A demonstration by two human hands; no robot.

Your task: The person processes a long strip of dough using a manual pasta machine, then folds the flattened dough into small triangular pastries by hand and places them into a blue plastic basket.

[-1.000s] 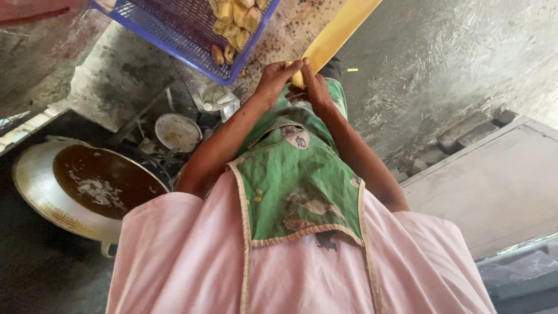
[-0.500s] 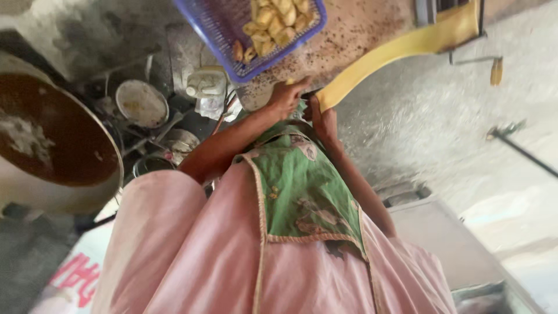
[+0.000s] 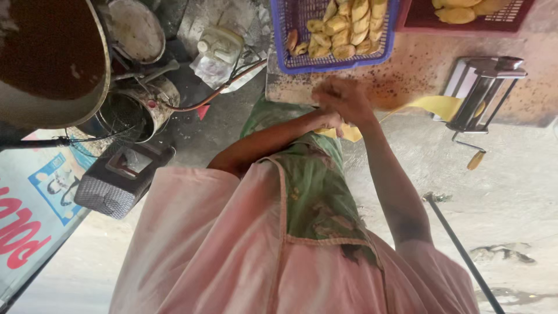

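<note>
A person in a pale pink top and green apron is standing at a speckled brown counter (image 3: 407, 70), both hands meeting at its near edge. The right hand (image 3: 344, 99) is hovering over the thin yellow sheet of dough (image 3: 433, 104), its fingers (image 3: 325, 92) curling loosely downward; whether they are pinching the sheet cannot be told. The left hand (image 3: 332, 120) is lying just beneath the right hand, mostly hidden, so its fingers cannot be read either.

The yellow sheet of dough is running from the hands across to the metal hand-cranked roller machine (image 3: 482, 87), which is standing on the counter well to the side of the hands. The sheet is looking smooth, flat, evenly coloured and ribbon-like, sagging slightly between the hands and the machine. By its look it is light, soft, limp and easily torn or stretched; it is best taken by the free end with flat, spread fingers supporting it from below, not pinched hard.

Beyond the hands a blue plastic mesh basket (image 3: 285, 35) is holding folded yellow pastries (image 3: 343, 32). Far from the machine, past the basket, a large round metal pan of dark oil (image 3: 46, 58) is sitting.
</note>
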